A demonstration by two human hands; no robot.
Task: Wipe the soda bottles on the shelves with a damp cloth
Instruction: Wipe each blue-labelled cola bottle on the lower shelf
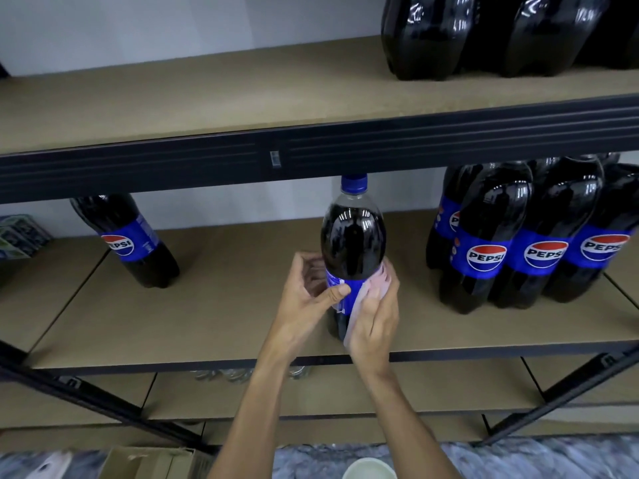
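A tall Pepsi bottle [352, 236] with a blue cap and blue label stands upright near the front of the middle shelf [214, 305]. My left hand [307, 299] grips its label from the left, thumb across the front. My right hand [375, 319] presses a pale pink cloth [377, 281] against the bottle's right side, fingers wrapped over the cloth. The bottle's lower part is hidden behind both hands.
One Pepsi bottle [135, 240] stands at the left of the same shelf, a tight group of several [539, 243] at the right. More dark bottles [484, 32] sit on the upper shelf. Below are a cardboard box [152, 463] and a white bowl [368, 468] on the floor.
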